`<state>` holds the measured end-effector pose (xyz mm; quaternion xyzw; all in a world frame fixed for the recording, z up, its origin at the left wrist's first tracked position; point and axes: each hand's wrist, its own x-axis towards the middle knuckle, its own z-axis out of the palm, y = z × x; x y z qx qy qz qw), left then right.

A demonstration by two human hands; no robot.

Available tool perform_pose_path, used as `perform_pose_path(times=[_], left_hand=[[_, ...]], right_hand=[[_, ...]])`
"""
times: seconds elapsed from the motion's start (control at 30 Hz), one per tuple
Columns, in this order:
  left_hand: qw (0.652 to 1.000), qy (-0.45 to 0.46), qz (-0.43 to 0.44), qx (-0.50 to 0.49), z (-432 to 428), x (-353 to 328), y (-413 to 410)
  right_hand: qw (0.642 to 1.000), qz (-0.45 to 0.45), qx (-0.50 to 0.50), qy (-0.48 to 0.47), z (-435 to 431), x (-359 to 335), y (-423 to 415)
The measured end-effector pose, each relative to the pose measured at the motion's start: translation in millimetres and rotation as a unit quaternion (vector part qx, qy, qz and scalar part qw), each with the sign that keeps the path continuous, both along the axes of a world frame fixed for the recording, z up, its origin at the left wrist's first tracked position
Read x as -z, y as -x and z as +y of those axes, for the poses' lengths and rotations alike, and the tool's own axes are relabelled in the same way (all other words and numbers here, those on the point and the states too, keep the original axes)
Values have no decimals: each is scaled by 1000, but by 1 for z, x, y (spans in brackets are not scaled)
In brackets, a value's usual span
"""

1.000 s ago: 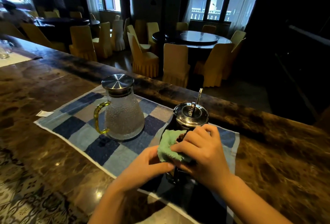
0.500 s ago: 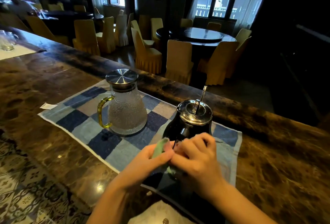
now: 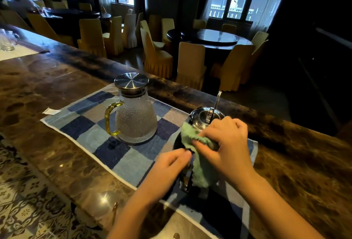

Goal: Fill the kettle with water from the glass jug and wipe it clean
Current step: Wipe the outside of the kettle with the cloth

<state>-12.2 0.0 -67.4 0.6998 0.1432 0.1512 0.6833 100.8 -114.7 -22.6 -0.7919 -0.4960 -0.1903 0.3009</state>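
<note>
A glass jug with a metal lid and yellow handle stands upright on the left part of a checked towel on the brown counter; the left hand is curled closed on the kettle's near side; the dark kettle stands on the towel's right part; the right hand pinches a green cloth against it.

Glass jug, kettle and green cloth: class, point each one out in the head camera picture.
Glass jug point(image 3: 136, 122): head view, on its dimpled glass body.
Kettle point(image 3: 203, 115): head view, on its shiny metal lid.
Green cloth point(image 3: 202, 172): head view, on the hanging lower part.
</note>
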Motion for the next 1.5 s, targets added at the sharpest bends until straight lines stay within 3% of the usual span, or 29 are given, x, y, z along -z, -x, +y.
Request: perform_pose_path(times=[0.07, 0.17, 0.47, 0.63, 0.7, 0.77, 0.83, 0.9, 0.97, 1.07, 1.13, 1.2, 1.4, 1.5], left_hand=[[996, -54, -60, 26, -3, 1, 3], [995, -52, -75, 48, 1, 4, 3], [998, -38, -25, 38, 8, 6, 2], [979, 180, 40, -88, 14, 10, 1], [974, 216, 32, -57, 14, 5, 13], [987, 161, 11, -6, 9, 1, 24], [996, 89, 4, -23, 2, 1, 28], [994, 87, -2, -73, -3, 4, 25], [985, 119, -9, -122, -7, 7, 20], [966, 98, -38, -236, -19, 11, 7], [937, 66, -59, -337, -28, 14, 0], [916, 11, -85, -391, -37, 16, -3], [962, -11, -71, -263, -58, 27, 11], [971, -81, -56, -217, -43, 25, 14]], right_hand=[[999, -24, -19, 29, -4, -3, -5], [998, -45, -5, 37, -5, -8, -15], [998, 36, -31, -47, -11, 3, 4], [997, -24, -73, 29, -8, 18, 29], [996, -21, -67, 45, -6, 10, 29], [995, -6, -75, 66, -4, 0, 30], [988, 30, -101, 110, -6, -9, 28], [974, 93, -149, 143, -9, -21, 17], [976, 113, -168, 85, -9, -35, -1], [993, 43, -98, 49, 6, -45, -32], [986, 92, -85, 106, 19, -38, -43], [982, 140, -74, 102, 28, -25, -44], [984, 141, -78, 77, 29, -15, -51], [984, 145, -79, 73, 30, -14, -52]])
